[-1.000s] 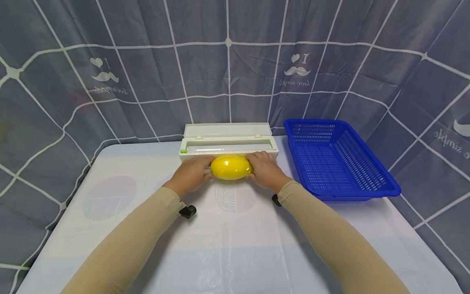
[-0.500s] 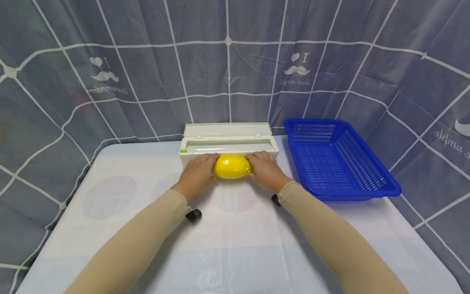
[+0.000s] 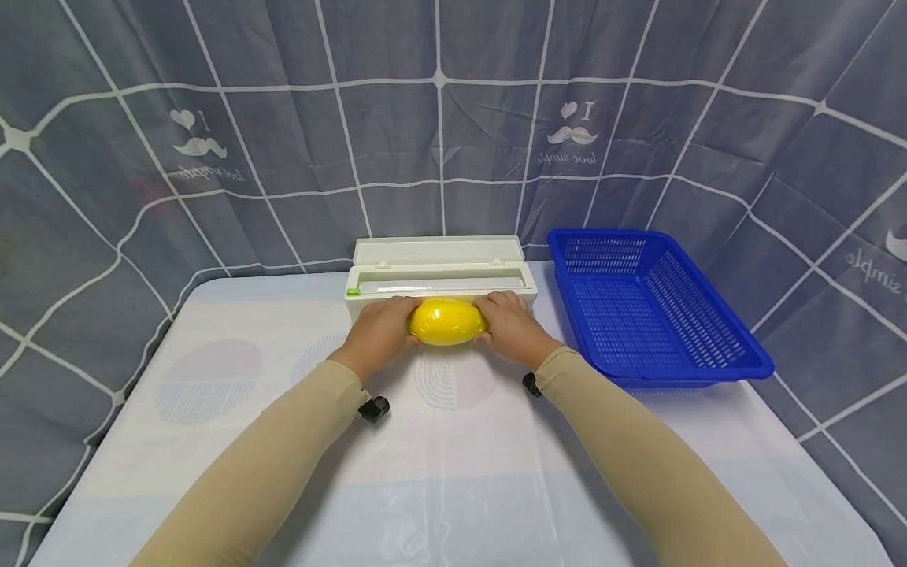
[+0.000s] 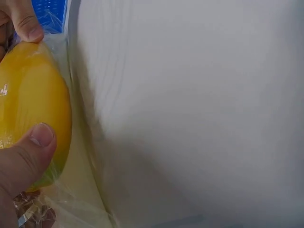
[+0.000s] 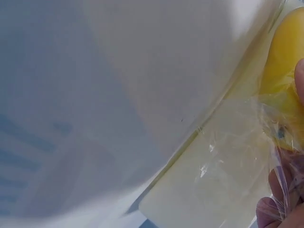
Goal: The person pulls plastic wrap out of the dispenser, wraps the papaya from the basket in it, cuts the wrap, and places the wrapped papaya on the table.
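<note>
A yellow mango [image 3: 448, 322] with clear cling film over it is held between my hands in front of the cling film dispenser [image 3: 446, 276]. At its left end my left hand [image 3: 379, 335] grips it; the thumb lies on the yellow skin in the left wrist view, and loose film hangs below. My right hand [image 3: 513, 331] holds the right end, with crumpled film [image 5: 280, 128] gathered about its fingers in the right wrist view. The white dispenser has its lid [image 3: 437, 250] raised, a film roll inside and a green slider [image 3: 353, 292] at the left end.
A blue slotted plastic basket [image 3: 652, 315] stands on the right, with nothing inside. The table carries a pale patterned cover [image 3: 453, 472]. Behind and at both sides hangs a grey curtain [image 3: 283, 142] with white lines.
My left hand has shifted slightly right and closer round the left end of the mango, its thumb and fingers now on it. The right hand and the dispenser stay in place.
</note>
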The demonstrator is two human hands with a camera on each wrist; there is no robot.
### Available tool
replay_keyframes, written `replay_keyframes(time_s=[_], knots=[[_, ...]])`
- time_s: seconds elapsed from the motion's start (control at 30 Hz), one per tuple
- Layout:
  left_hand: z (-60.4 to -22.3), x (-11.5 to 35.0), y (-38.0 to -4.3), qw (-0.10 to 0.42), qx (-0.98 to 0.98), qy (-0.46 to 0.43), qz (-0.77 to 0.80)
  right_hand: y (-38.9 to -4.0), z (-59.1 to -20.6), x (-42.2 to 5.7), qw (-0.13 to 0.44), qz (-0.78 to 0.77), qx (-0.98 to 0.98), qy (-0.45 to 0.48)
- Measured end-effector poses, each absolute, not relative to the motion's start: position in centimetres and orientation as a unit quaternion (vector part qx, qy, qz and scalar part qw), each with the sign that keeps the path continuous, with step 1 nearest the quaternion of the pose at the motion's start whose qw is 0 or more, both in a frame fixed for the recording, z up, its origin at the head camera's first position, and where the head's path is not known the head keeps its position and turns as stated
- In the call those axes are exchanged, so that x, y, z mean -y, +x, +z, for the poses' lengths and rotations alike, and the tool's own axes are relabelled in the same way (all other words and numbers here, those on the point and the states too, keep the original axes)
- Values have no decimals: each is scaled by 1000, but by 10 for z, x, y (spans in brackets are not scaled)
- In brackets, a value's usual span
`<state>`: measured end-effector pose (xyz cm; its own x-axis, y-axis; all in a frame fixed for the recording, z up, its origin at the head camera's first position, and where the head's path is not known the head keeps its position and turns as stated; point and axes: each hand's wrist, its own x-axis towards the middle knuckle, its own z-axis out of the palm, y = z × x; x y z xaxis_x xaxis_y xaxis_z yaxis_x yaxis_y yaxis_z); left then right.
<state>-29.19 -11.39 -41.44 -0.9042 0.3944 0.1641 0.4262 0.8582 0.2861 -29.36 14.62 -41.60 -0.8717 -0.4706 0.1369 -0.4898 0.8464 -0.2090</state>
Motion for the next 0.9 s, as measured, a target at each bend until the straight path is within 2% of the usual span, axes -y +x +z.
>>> replay_keyframes(time_s=[0.3, 0.9], knots=[[-407, 113, -291, 24, 965, -209, -158, -296, -418, -147, 25, 120, 960, 250], [-407, 114, -291, 15, 966, -215, -146, -295, -418, -147, 17, 100, 962, 254]])
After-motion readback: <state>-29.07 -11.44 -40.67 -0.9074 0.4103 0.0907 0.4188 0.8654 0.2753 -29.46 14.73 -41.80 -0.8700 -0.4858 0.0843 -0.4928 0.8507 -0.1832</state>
